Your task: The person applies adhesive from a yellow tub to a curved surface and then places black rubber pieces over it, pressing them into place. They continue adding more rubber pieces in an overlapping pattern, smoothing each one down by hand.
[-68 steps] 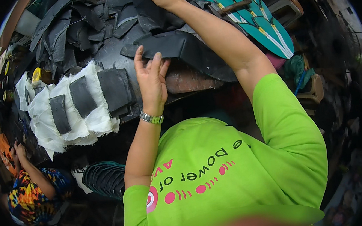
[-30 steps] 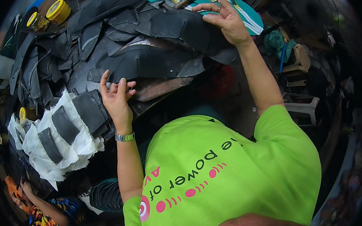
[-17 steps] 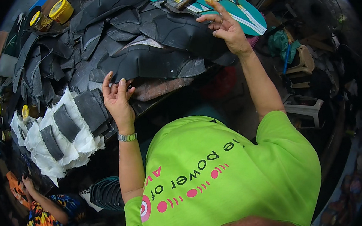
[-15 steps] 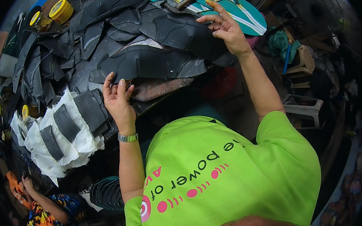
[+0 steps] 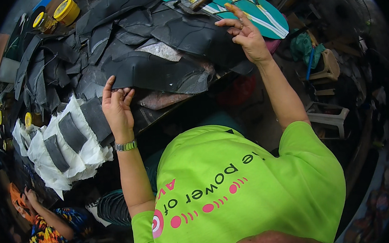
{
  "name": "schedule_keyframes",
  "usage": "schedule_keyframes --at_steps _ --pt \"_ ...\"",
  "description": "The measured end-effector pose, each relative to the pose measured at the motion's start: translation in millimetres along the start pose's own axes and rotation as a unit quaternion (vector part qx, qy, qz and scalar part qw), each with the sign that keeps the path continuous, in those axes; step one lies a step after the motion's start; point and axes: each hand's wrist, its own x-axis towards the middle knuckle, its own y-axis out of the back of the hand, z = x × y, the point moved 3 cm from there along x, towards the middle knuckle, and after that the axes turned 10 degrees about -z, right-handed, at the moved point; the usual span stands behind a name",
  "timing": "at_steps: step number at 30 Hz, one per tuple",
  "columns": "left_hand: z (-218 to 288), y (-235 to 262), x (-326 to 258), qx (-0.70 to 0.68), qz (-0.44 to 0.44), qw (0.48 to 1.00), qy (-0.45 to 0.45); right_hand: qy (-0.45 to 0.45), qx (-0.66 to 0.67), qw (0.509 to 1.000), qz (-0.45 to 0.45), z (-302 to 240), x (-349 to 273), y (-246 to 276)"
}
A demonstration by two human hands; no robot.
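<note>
A smooth black sheet (image 5: 153, 74), its upper edge curved, is laid on the table (image 5: 89, 88). At eight o'clock it is touched by the left hand (image 5: 118, 105); whether pinched cannot be told. At two o'clock the right hand (image 5: 251, 40) is held released. Frayed white cloth (image 5: 77, 118) is seen beyond eight.
</note>
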Motion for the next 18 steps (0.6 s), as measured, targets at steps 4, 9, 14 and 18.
schedule_keyframes --at_steps 4,9,14,18 --pt "1.3 -0.2 -2.1 -0.051 -0.032 0.998 -0.021 0.009 0.012 1.0 0.003 1.4 -2.1 0.6" --pt "-0.5 -11.5 -4.1 0.007 0.001 0.999 -0.032 0.018 0.011 0.999 0.027 -1.6 -1.8 2.0" --pt "-9.6 -33.6 -3.5 0.099 -0.045 0.993 -0.046 0.052 0.143 0.987 0.05 -35.1 10.2 8.8" --pt "-6.6 -43.5 4.3 0.083 -0.1 0.991 -0.032 0.096 0.164 0.981 0.048 -76.1 28.7 8.8"
